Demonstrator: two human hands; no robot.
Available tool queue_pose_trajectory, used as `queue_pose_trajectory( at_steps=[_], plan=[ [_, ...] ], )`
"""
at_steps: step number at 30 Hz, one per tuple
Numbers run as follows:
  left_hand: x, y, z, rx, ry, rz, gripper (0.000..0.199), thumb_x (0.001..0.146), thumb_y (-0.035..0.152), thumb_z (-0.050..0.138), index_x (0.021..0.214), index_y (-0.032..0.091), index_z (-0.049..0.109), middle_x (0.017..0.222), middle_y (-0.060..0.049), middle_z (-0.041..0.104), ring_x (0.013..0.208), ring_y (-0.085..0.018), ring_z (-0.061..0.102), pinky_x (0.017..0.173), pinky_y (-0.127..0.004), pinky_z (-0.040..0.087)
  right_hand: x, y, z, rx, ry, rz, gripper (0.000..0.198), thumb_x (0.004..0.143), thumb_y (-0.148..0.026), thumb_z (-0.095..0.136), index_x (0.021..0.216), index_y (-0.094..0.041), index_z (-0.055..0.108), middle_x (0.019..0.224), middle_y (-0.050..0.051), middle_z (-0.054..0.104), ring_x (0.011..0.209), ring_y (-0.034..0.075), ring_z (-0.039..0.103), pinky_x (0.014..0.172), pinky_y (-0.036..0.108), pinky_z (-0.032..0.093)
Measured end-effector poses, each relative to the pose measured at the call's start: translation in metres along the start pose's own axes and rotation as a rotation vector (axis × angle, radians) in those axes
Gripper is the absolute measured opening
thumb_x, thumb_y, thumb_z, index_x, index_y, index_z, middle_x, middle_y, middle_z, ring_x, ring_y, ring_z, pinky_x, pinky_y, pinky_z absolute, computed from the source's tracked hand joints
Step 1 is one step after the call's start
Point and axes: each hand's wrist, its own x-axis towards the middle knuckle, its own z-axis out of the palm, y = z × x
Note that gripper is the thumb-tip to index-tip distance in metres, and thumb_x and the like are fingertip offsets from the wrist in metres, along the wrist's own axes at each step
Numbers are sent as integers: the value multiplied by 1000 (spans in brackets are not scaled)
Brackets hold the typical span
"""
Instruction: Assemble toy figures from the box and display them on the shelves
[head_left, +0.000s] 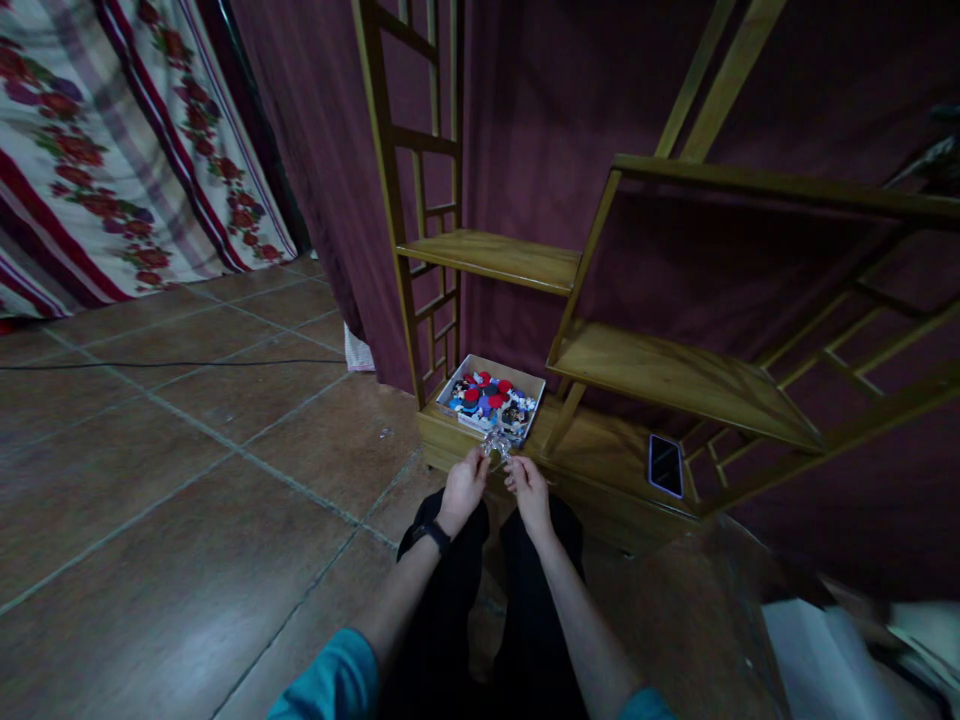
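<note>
My left hand (466, 482) and my right hand (528, 484) are close together in front of the shelf, fingers pinched. Between them they hold a small clear, shiny piece (496, 442), apparently transparent plastic; its exact kind is too small to make out. Just beyond it stands a shallow white box (534, 385) on the shelf's low base. Inside lie many small pieces (487, 395) in red, black, blue, purple and white. The held piece overlaps the box's near edge in this view.
A wooden shelf unit (495, 258) rises ahead, its boards jutting at several heights. A phone or tablet (665, 466) lies on the base at right. Purple curtain (517, 120) hangs behind. A black cable (172, 363) crosses the tiled floor (187, 490) at left. White items (817, 650) sit at lower right.
</note>
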Motion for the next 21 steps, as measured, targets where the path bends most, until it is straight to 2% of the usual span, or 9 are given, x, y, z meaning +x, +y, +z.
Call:
queue_pose_trajectory(
  at_steps=[6,13,21],
  plan=[
    [-1,4,0,40,-9,8,21,88,32,36,94,19,52,76,-3,63,63,-12,60,59,-21,39,0,-3,-2,119,-49,27,38,82,-48,41,94,-18,60,76,5,63,57,11,55,52,22,47],
    [-3,12,-7,97,2,-47,20,86,32,41,94,19,53,75,-3,64,69,-15,61,62,-23,40,2,3,0,60,-46,22,37,82,-46,42,102,-20,59,78,4,65,60,12,58,57,24,48],
    [-5,8,-3,222,-17,7,25,88,36,36,99,19,51,85,-6,66,79,-17,63,67,-23,41,2,8,2,-18,-41,16,33,83,-45,41,100,-22,57,76,1,65,63,13,60,58,24,48]
  ],
)
